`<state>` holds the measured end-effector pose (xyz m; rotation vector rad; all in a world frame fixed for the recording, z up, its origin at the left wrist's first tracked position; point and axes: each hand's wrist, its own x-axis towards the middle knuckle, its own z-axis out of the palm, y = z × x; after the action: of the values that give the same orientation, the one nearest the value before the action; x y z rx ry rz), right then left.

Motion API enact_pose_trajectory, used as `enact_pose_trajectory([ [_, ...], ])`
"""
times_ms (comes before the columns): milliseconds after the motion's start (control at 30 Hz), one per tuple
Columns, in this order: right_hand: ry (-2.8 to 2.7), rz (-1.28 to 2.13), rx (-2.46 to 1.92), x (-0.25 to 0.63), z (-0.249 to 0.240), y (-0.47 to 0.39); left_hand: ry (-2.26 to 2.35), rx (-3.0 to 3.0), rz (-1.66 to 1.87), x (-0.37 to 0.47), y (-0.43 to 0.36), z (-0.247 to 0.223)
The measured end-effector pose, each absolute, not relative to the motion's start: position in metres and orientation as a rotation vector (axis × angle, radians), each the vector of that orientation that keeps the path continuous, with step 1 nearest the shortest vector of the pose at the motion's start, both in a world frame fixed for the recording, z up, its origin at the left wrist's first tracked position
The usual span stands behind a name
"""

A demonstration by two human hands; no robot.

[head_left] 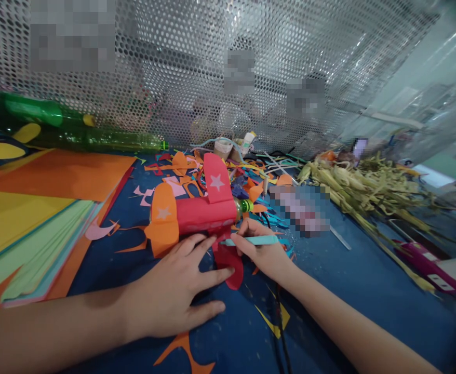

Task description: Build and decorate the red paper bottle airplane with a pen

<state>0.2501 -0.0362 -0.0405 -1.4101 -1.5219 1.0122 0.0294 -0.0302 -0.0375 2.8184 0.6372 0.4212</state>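
A bottle wrapped in red paper lies on its side, made up like a plane, its green cap to the right. One red wing bears a silver star; orange pieces at the left end bear another. My left hand is spread with its fingers apart, fingertips against the bottle and the lower red wing. Pinched in my right hand is a light blue pen, its tip at that wing near the bottle.
Coloured paper sheets are stacked at left, below green bottles. Paper scraps lie behind the plane. Dried husks and a magenta object are at right. A perforated metal screen stands behind; a black cord runs in front.
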Motion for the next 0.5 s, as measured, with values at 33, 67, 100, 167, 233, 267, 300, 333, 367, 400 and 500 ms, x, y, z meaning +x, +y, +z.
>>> enact_pose_trajectory([
  [33,-1.522,1.021,-1.41,0.2499,-0.0404,-0.0364,0.64,2.815,0.423,0.0293,-0.0302,-0.0375],
  [67,-1.523,1.026,-1.412,0.2497,-0.0403,-0.0364,0.642,2.811,0.429,0.0292,-0.0302,-0.0376],
  [100,-1.525,1.027,-1.413,0.2497,-0.0402,-0.0364,0.642,2.807,0.437,0.0291,-0.0303,-0.0378],
  [167,-1.536,1.01,-1.42,0.2499,-0.0402,-0.0359,0.644,2.798,0.452,0.0289,-0.0303,-0.0382],
  [233,-1.547,0.976,-1.435,0.2503,-0.0403,-0.0353,0.643,2.794,0.453,0.029,-0.0303,-0.0386],
  [267,-1.548,0.965,-1.44,0.2504,-0.0405,-0.0352,0.641,2.795,0.449,0.0291,-0.0303,-0.0387],
  [300,-1.547,0.964,-1.442,0.2505,-0.0408,-0.0351,0.642,2.796,0.443,0.0292,-0.0304,-0.0387],
  [333,-1.543,0.971,-1.439,0.2504,-0.0411,-0.0351,0.643,2.797,0.437,0.0293,-0.0304,-0.0386],
  [367,-1.537,0.986,-1.432,0.2503,-0.0414,-0.0352,0.643,2.798,0.43,0.0294,-0.0305,-0.0384],
  [400,-1.531,1.005,-1.423,0.2501,-0.0417,-0.0353,0.643,2.8,0.422,0.0294,-0.0306,-0.0382],
  [500,-1.521,1.029,-1.421,0.2496,-0.0419,-0.0355,0.643,2.799,0.409,0.0294,-0.0306,-0.0373],
])
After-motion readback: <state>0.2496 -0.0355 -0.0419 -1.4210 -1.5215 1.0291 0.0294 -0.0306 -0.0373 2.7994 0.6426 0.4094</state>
